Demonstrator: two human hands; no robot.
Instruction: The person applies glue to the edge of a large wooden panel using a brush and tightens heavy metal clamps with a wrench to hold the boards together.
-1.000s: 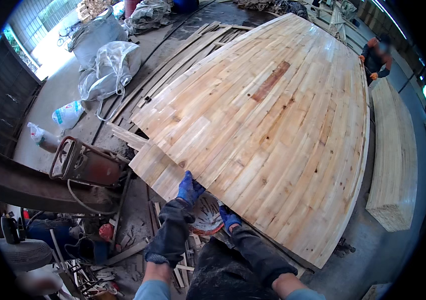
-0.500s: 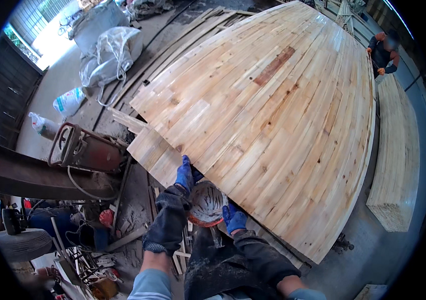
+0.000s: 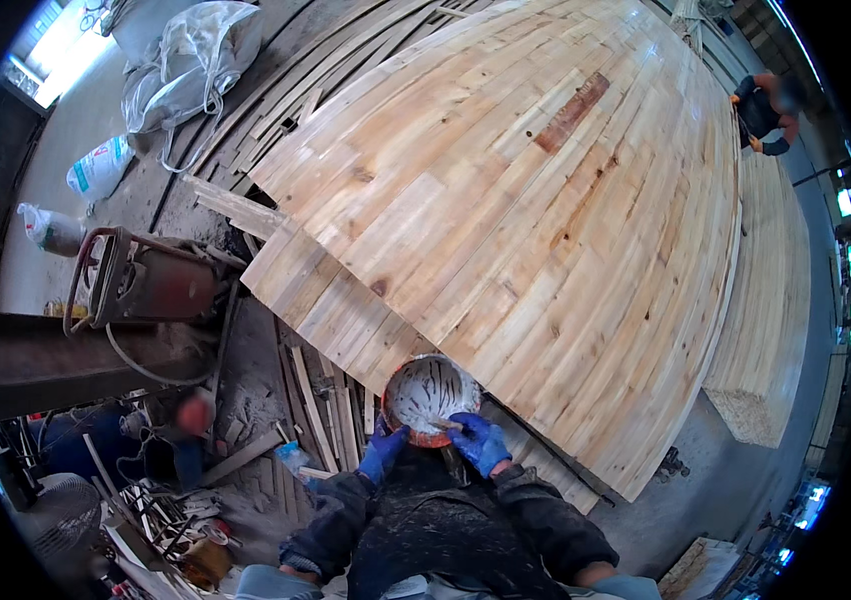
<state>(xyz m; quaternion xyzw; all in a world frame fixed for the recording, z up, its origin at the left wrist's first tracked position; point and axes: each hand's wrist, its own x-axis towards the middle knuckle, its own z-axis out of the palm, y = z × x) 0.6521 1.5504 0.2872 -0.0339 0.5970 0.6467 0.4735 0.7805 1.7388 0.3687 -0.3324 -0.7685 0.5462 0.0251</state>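
Observation:
An orange-rimmed round bowl, coated inside with white paste and dark streaks, sits in front of my body beside the near corner of a large wooden panel. My left hand, in a blue glove, is closed on the bowl's lower left rim. My right hand, also blue-gloved, is closed on a small flat tan piece over the bowl's right rim. Whether that piece is a scraper or a scrap of wood I cannot tell. The panel is made of many jointed strips, and another board lies beneath its left edge.
A co-worker stands at the panel's far right. Stacked panels lie at the right. Loose wood strips, a reddish wheeled machine, a steel beam and white sacks occupy the left.
Both hands have left the panel's near edge and come down to the bowl. The left now grips its rim; the right holds the small flat piece. The view has shifted.

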